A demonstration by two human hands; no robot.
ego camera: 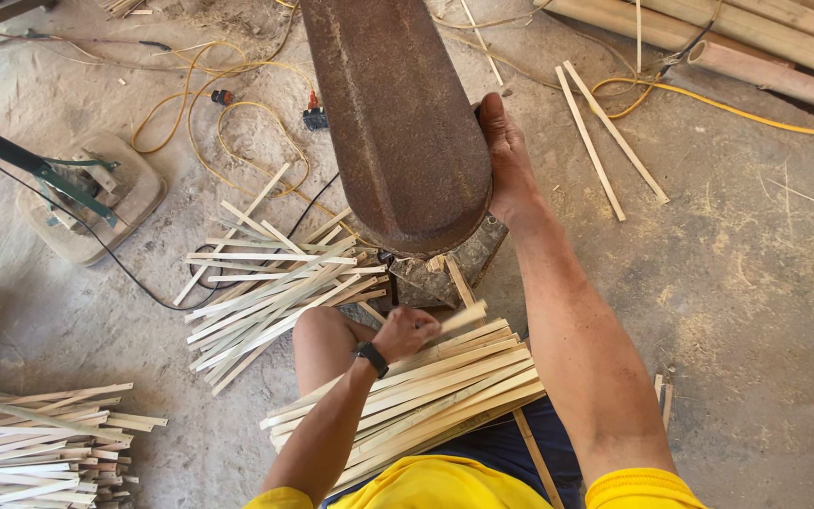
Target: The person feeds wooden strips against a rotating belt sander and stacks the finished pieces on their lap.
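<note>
Dusty floor | left hand (405, 332) grips pale flat bamboo strip (463, 316)

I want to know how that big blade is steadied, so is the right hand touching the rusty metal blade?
Touching. The head view shows the right hand pressed flat against the edge of the rusty metal blade, with no gap between them.

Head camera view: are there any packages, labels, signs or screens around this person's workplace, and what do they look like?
No packages, labels or signs show.
Wristwatch: on the left wrist, small, black; the nearest thing to a screen, its face too small to make out.
Left hand: closed on a pale bamboo strip above the bundle on the lap.
Right hand: rests on the edge of a rusty brown metal blade.
</note>
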